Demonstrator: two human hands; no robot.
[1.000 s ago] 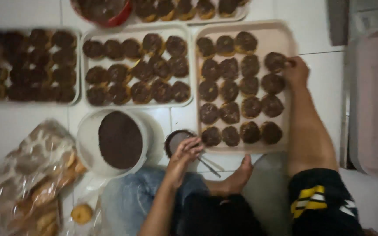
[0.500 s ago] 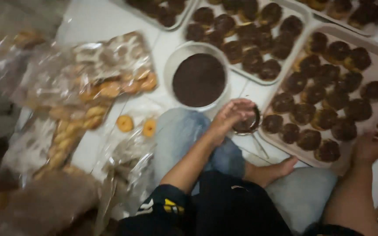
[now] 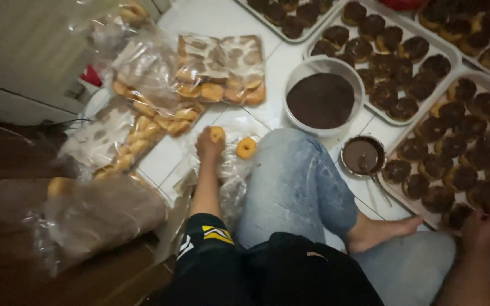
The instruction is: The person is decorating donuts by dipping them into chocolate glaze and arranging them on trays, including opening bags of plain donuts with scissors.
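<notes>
While the left hand (image 3: 210,148) closes its fingers on one plain doughnut (image 3: 217,134), a second plain doughnut (image 3: 246,148) lies just to its right on the clear plastic bag (image 3: 231,170), well apart from the right hand (image 3: 486,229), whose fingers curl at the tray (image 3: 412,207) edge.

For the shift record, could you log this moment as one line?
left hand: grasping plain doughnut | right hand: on tray edge | chocolate bowl: beside knee

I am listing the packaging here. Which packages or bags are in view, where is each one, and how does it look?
Clear bag of plain doughnuts: floor, upper middle, flat, golden rings inside.
Long clear bag: left of it, golden rings in rows.
Bulging clear bag: lower left, crumpled, dim.
Opened plastic sheet: under the left hand, which grips a plain doughnut.
No labels, signs or screens are visible.
</notes>
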